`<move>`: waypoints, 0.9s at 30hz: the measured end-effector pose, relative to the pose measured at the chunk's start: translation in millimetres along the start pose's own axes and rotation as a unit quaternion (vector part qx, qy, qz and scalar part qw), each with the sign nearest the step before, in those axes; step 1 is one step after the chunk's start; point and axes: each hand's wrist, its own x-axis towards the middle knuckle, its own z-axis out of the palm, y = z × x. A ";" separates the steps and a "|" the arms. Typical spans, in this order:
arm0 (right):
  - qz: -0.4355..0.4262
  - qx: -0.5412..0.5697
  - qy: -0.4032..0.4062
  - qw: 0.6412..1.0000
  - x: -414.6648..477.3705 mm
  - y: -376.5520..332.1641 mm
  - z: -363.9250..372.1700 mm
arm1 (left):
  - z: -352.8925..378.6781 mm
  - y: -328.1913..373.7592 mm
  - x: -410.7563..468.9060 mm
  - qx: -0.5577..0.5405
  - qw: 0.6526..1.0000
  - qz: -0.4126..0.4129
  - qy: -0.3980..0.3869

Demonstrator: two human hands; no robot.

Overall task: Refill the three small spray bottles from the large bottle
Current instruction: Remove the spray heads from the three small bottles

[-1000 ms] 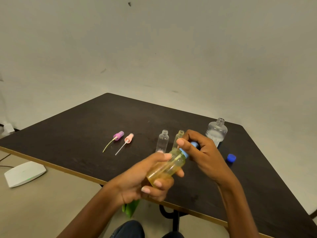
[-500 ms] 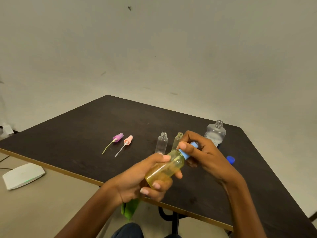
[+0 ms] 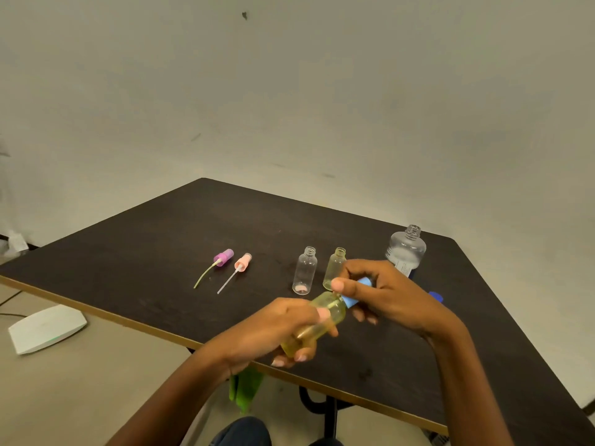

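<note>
My left hand (image 3: 267, 333) grips a small yellow spray bottle (image 3: 325, 320), tilted above the table's front edge. My right hand (image 3: 386, 294) pinches its light blue spray cap (image 3: 355, 292) at the neck. Behind them stand a clear small bottle (image 3: 305, 271) and a yellowish small bottle (image 3: 335, 265), both uncapped. The large clear bottle (image 3: 406, 251) stands open at the back right, partly hidden by my right hand. A purple spray head (image 3: 222, 258) and a pink spray head (image 3: 242, 263) lie to the left with their tubes.
A dark table (image 3: 145, 252) with a wooden edge carries everything. A blue cap (image 3: 436, 297) lies behind my right wrist. On the floor at left sits a white flat device (image 3: 45, 328). A green cloth (image 3: 244, 387) hangs under the table edge.
Both hands and the yellow bottle hold almost the same place. My right fingers have shifted slightly on the blue cap; the view has tilted a little.
</note>
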 end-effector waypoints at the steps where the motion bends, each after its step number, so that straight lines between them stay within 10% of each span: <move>1: -0.006 0.013 -0.004 1.000 -0.9 0.5 0.5 | -0.6 -0.8 -0.8 -0.029 0.999 -0.008 -0.015; 11: -0.057 0.060 0.046 0.996 -0.8 8.1 4.0 | -7.3 -29.2 1.9 -0.312 0.932 -0.022 -0.186; 20: -0.061 0.130 0.205 0.968 -1.0 21.4 2.1 | -21.6 -13.4 -17.3 -0.128 0.991 -0.024 0.011; 27: -0.036 0.155 0.292 0.943 -1.0 37.3 6.9 | -39.5 1.1 -2.6 0.001 0.975 0.022 0.219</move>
